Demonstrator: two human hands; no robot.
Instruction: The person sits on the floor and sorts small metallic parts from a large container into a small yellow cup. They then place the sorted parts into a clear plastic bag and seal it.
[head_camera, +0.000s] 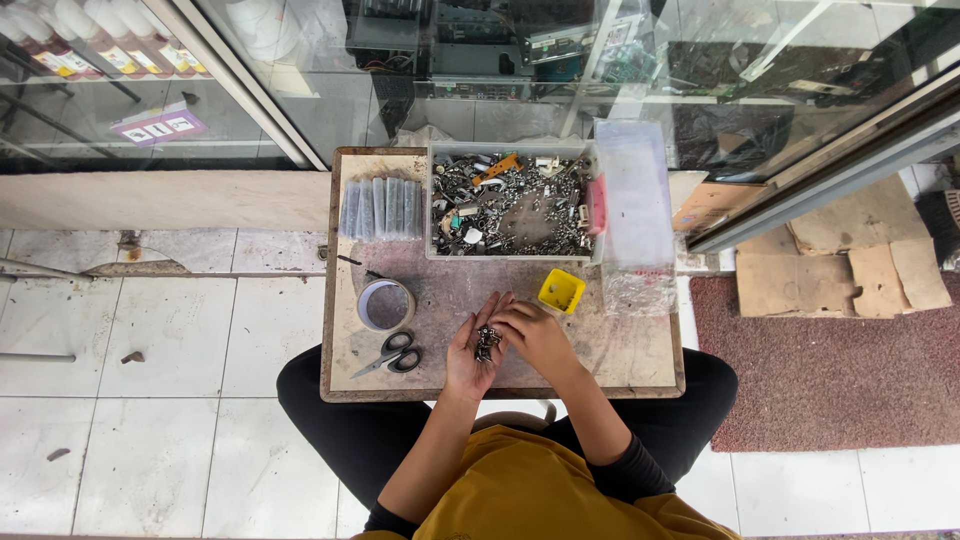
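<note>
My left hand (470, 355) lies palm up over the small wooden table (640, 365), cupping a little heap of small metal parts (486, 342). My right hand (535, 335) rests beside it, its fingertips touching that heap. Just beyond my right hand stands a small yellow cup (562, 290). Farther back sits a clear plastic box (510, 205) full of mixed metal screws and small parts.
A roll of tape (386, 304) and black-handled scissors (392, 355) lie at the table's left. A row of small clear bags (382, 208) sits back left, and more clear bags (632, 195) at the right. A glass shopfront stands behind; a red mat (830, 370) lies at the right.
</note>
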